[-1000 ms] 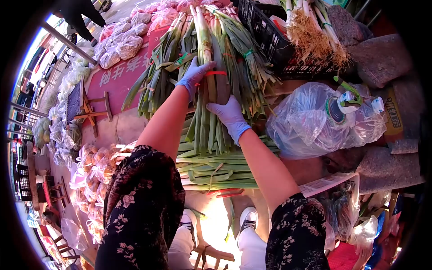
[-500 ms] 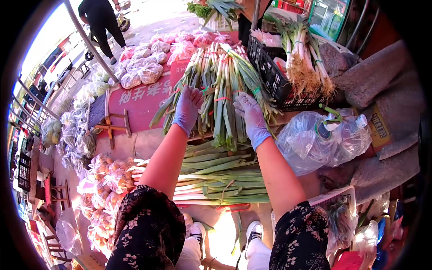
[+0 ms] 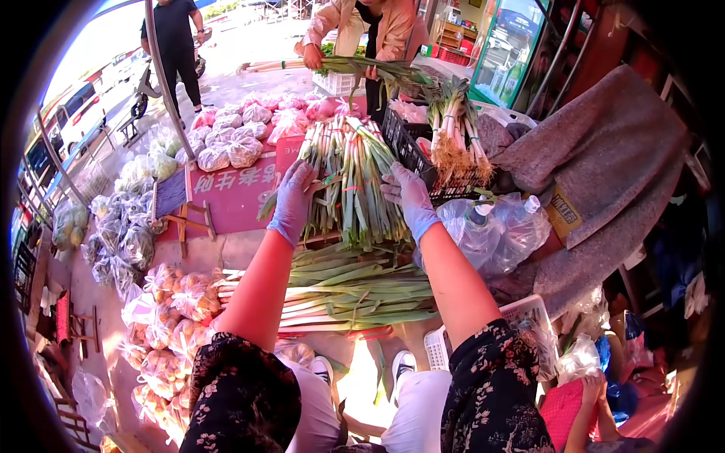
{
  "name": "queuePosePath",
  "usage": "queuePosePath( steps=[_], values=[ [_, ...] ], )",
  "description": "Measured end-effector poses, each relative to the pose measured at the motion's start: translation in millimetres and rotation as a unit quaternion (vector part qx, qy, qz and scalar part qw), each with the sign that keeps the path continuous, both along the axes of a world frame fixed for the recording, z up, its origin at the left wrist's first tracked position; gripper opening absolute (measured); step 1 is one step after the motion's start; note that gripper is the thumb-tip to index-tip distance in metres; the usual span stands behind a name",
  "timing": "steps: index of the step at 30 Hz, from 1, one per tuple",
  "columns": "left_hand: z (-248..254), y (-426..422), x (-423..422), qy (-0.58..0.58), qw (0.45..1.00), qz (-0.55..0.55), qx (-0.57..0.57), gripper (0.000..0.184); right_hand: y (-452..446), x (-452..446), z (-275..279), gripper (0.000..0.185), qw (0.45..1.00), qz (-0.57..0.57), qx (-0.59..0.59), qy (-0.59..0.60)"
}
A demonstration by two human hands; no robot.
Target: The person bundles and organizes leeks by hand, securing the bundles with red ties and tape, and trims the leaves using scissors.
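Observation:
Bundles of leeks (image 3: 359,189), tied with red and green bands, lie in a heap in front of me. My left hand (image 3: 293,202), in a thin purple glove, is at the heap's left edge with its fingers apart and holds nothing. At the right edge is my right hand (image 3: 410,198), gloved the same way, its fingers spread and empty. Whether the fingertips touch the leaves is hard to tell. Nearer to me, long loose leeks (image 3: 355,291) lie crosswise below the heap.
A black crate (image 3: 408,143) and rooted leeks (image 3: 453,140) stand right of the heap, beside wrapped bottles (image 3: 498,234). Bagged produce (image 3: 162,332) lies left. A person (image 3: 385,30) across holds long leeks; another person (image 3: 177,45) stands farther back. A stool (image 3: 181,215) is left.
Both hands have let go of the banded leek bundle and moved apart to the heap's two sides. The view has tilted up, bringing the person with leeks into sight.

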State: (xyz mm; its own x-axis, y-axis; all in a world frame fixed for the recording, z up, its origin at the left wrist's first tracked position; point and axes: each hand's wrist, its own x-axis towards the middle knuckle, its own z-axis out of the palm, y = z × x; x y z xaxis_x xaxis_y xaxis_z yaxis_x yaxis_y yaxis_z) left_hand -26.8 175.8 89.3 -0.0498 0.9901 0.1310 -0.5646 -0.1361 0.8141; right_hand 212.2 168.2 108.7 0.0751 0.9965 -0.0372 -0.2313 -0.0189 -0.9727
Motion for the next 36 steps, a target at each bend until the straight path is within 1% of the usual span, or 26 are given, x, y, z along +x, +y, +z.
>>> queuePosePath(
  steps=[1,2,4,5,6,8,9,10,12,13,16,17,18,20,21,23,24,25,27,28,29,30,32,33,34,36],
  values=[
    [-0.3,-7.9,-2.6,0.041,0.999,0.002,-0.005,0.057,-1.7,1.0,-5.3,0.044,1.0,0.007,-0.002,-0.005],
    [-10.4,-9.2,-4.4,0.116,0.993,0.03,0.02,0.062,-4.0,0.2,-11.6,0.044,1.0,0.011,-0.014,-0.009],
    [-33.4,-5.4,-9.6,0.266,0.958,0.082,0.072,0.072,-7.1,-1.4,-28.6,0.044,0.999,0.018,-0.038,-0.013],
    [-44.2,-0.6,-18.3,0.468,0.86,0.149,0.139,0.08,-6.7,-0.9,-41.2,0.056,0.998,0.035,-0.053,0.011],
    [-40.0,-4.4,-16.2,0.555,0.786,0.209,0.173,0.082,1.0,-0.3,-55.2,0.063,0.996,0.046,-0.062,0.043],
    [-15.5,-24.2,-7.9,0.702,0.601,0.306,0.229,0.087,15.1,-2.0,-94.8,0.078,0.988,0.064,-0.09,0.108],
    [-8.1,-22.9,-5.3,0.674,0.609,0.313,0.278,0.086,20.8,-7.4,-114.1,0.102,0.98,0.074,-0.1,0.158],
    [-8.7,-16.7,-5.3,0.693,0.602,0.3,0.258,0.083,25.7,-15.5,-132.7,0.106,0.975,0.068,-0.118,0.174],
    [-47.8,15.1,-21.6,0.672,0.656,0.242,0.242,0.08,25.7,-33.9,-175.3,0.115,0.962,0.051,-0.166,0.21],
    [-74.7,24.5,-27.0,0.675,0.677,0.228,0.184,0.08,30.9,-38.2,-209.7,0.122,0.965,0.066,-0.177,0.184],
    [-176.5,46.7,-46.0,0.706,0.679,0.152,0.132,0.087,35.1,-50.4,-292.6,0.117,0.963,0.053,-0.234,0.121],
    [-218.1,50.9,-50.9,0.721,0.682,0.103,0.066,0.095,28.1,-49.6,-280.7,0.104,0.961,0.069,-0.261,0.057],
    [-243.1,47.9,-47.2,0.663,0.747,0.039,0.01,0.105,42.7,-57.9,-346.3,0.09,0.978,-0.026,-0.209,0.006],
    [-284.2,39.2,-36.8,0.53,0.826,-0.012,-0.192,0.112,37.1,-48.6,-367.5,0.088,0.97,-0.079,-0.129,-0.191],
    [-315.0,37.3,-36.9,0.488,0.841,-0.023,-0.234,0.115,29.8,-42.6,-359.4,0.095,0.959,-0.08,-0.138,-0.235],
    [-354.2,31.2,-29.2,0.378,0.865,-0.046,-0.327,0.119,29.2,-35.7,-392.8,0.101,0.956,-0.035,-0.132,-0.258],
    [-373.6,30.3,-27.8,0.343,0.863,-0.079,-0.362,0.118,26.4,-33.5,-408.8,0.104,0.954,-0.012,-0.131,-0.269],
    [-380.9,24.8,-20.4,0.342,0.867,-0.093,-0.35,0.119,21.3,-30.9,-403.3,0.113,0.931,0.051,-0.16,-0.323],
    [-403.8,24.3,-10.1,0.336,0.875,-0.111,-0.331,0.123,17.1,-37.0,-401.2,0.114,0.901,0.119,-0.178,-0.377],
    [-418.0,30.4,-6.2,0.364,0.873,-0.093,-0.312,0.122,17.6,-39.0,-406.1,0.115,0.883,0.152,-0.185,-0.404],
    [-432.1,35.6,-2.9,0.366,0.883,-0.076,-0.282,0.118,20.4,-44.6,-414.6,0.113,0.887,0.133,-0.177,-0.404],
    [-435.3,41.9,2.6,0.369,0.893,-0.059,-0.25,0.114,26.8,-47.2,-426.6,0.114,0.922,0.136,-0.155,-0.326],
    [-434.2,66.8,11.6,0.237,0.941,-0.085,-0.226,0.109,45.4,-52.7,-447.0,0.116,0.971,0.14,-0.107,-0.162],
    [-430.3,72.5,13.3,0.172,0.956,-0.097,-0.216,0.107,51.7,-59.4,-425.1,0.109,0.984,0.128,-0.097,-0.077],
    [-421.5,75.8,16.2,0.137,0.95,-0.083,-0.267,0.101,61.7,-66.7,-432.9,0.107,0.987,0.113,-0.104,-0.043],
    [-448.9,85.6,9.2,0.131,0.937,-0.079,-0.314,0.094,82.0,-81.7,-446.9,0.102,0.989,0.08,-0.121,0.023]
  ],
)
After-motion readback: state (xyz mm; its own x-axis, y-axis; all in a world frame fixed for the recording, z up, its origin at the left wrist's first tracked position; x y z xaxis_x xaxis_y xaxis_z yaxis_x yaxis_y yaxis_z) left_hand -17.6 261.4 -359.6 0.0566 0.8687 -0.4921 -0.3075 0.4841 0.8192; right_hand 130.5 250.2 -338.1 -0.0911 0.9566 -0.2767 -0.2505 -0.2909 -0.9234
